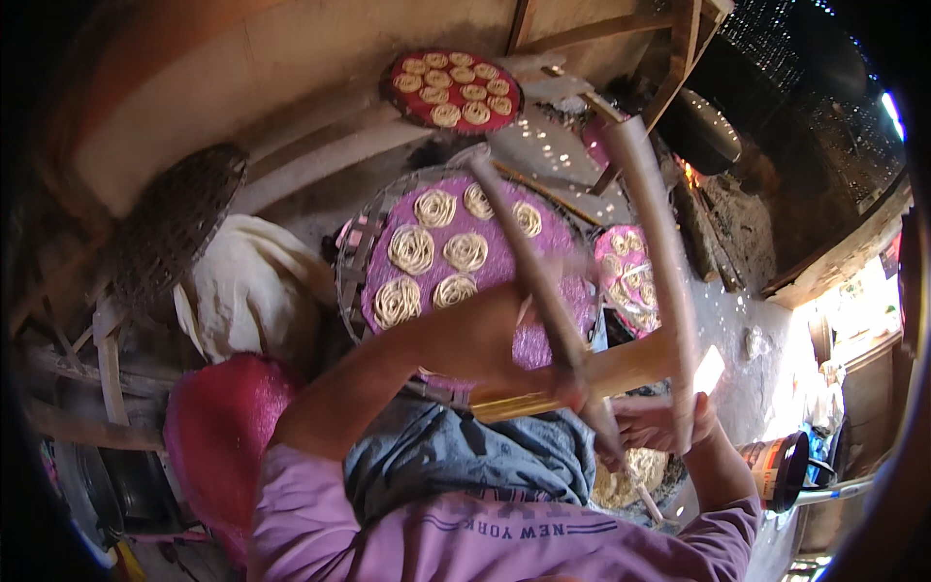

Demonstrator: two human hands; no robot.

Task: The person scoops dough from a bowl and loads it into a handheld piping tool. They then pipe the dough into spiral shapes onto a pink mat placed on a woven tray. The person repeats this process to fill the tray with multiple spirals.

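In front of my body I hold a wooden tool [621, 369] with two long rod-like handles and a pale crosspiece; motion blurs it. My right hand [659, 422] is closed around the lower end of the right-hand rod. My left hand [562, 383], partly hidden and smeared, closes on the tool near the left rod. Beyond them lies a large round woven tray [351, 281] lined with a purple sheet [538, 344]. Several coiled dough spirals [411, 249] rest on its left and far parts. Beneath my right hand, pale dough-like material [635, 475] shows in part.
A red-lined tray of spirals [457, 90] stands at the back, and a smaller pink-lined tray [628, 272] lies to the right. White cloth [247, 291] and a red covered bundle [228, 427] are on my left. Fire [690, 177] burns far right; a bucket [776, 470] stands nearer.
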